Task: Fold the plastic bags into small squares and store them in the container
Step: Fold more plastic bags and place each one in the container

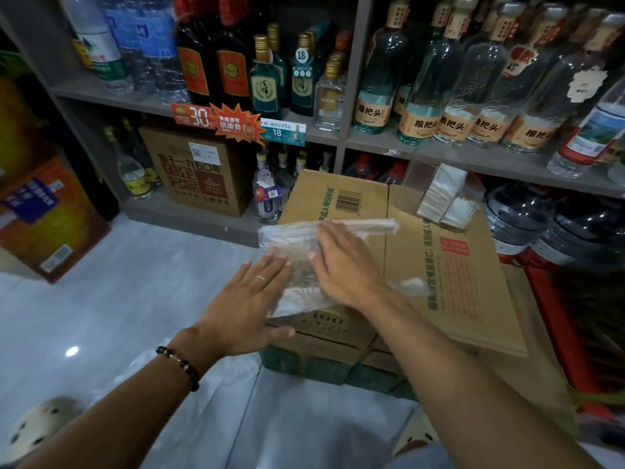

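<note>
Flattened cardboard box (449, 265) is serving as work surface, lying atop stacked cartons (324, 336). Clear plastic bag (291, 242) is lying on box's left part, overhanging left edge. Clear container (443, 194) with folded white bags is sitting at box's far right corner. Both hands are pressing flat on bag.

I see a clear plastic bag (297, 252) lying flat and partly folded on the cardboard box (439, 265), its far edge doubled into a thick strip. Further back on that box stands the clear container (443, 194), holding white folded squares (436, 198) packed upright inside.
</note>
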`<state>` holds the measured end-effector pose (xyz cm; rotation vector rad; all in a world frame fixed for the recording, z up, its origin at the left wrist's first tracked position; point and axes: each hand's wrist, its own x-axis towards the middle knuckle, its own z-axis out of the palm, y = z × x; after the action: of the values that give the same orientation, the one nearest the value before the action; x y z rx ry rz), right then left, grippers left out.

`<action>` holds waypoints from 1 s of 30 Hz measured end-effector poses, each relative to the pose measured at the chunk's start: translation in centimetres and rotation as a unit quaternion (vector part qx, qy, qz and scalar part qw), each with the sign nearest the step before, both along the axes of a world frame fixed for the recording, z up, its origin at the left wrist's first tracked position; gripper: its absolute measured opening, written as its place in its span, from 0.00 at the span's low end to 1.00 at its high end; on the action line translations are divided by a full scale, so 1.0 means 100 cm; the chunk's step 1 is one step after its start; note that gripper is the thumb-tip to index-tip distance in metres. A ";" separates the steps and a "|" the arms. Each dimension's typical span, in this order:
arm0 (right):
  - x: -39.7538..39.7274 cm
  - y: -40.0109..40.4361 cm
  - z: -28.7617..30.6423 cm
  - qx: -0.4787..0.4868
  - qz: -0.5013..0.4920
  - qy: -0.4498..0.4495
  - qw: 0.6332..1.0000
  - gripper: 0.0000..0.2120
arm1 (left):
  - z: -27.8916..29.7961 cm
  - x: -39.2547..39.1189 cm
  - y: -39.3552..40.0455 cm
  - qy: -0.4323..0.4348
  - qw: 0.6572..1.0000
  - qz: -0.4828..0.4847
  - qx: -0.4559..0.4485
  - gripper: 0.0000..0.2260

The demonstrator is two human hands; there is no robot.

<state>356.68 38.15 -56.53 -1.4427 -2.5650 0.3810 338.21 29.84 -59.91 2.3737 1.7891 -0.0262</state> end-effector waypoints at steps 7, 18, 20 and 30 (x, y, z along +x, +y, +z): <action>0.009 0.014 -0.028 -0.056 0.017 -0.156 0.986 0.30 | -0.015 -0.010 -0.002 0.034 0.997 -0.018 0.069 0.30; 0.066 -0.019 0.038 -0.078 -0.008 0.037 0.996 0.29 | 0.012 0.035 0.006 -0.043 0.995 -0.020 0.084 0.28; 0.069 -0.028 0.041 -0.091 0.009 0.029 0.995 0.27 | 0.015 0.046 0.011 -0.078 0.995 -0.001 0.056 0.34; 0.079 -0.026 0.044 -0.182 -0.019 0.019 0.983 0.09 | 0.004 0.023 -0.003 -0.018 0.999 -0.038 0.021 0.43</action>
<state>364.60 35.54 -52.16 -1.5741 -2.5254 0.9025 340.51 29.55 -59.47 2.4546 1.6985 0.0428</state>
